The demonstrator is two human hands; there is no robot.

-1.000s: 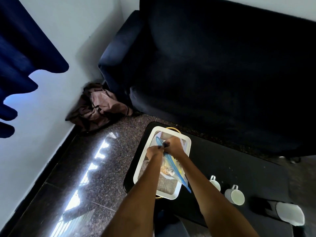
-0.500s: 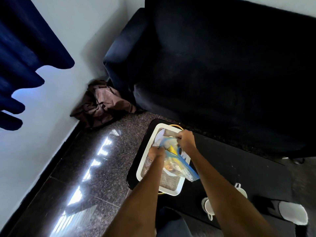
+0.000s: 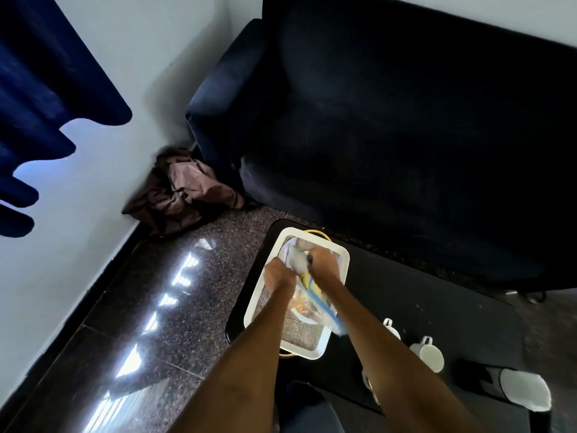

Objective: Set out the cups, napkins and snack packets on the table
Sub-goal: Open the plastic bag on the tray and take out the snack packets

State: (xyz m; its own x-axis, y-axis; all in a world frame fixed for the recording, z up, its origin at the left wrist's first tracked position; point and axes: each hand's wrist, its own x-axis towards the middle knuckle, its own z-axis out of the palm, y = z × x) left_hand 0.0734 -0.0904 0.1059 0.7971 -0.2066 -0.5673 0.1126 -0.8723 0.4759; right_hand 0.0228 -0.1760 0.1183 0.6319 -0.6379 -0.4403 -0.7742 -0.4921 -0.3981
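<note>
A white tray (image 3: 253, 307) sits on the left end of the black table (image 3: 437, 307). Over it both my hands hold a clear snack packet (image 3: 312, 295) with a blue strip and yellow-orange contents. My left hand (image 3: 279, 273) grips the packet's left side. My right hand (image 3: 321, 264) pinches its top edge near the tray's far end. White napkin-like material (image 3: 293, 257) shows between my hands. Two white cups (image 3: 429, 354) stand on the table to the right of my right forearm, one partly hidden behind it (image 3: 392, 329).
A dark blue sofa (image 3: 406, 120) stands right behind the table. A brown cloth bundle (image 3: 184, 189) lies on the granite floor by the wall. A black cylinder with a white end (image 3: 518, 389) lies at the table's right. A blue curtain (image 3: 46, 73) hangs at the upper left.
My hands have come back together over the far end of the tray, and the packet has turned so that its blue strip runs diagonally. The view has shifted slightly.
</note>
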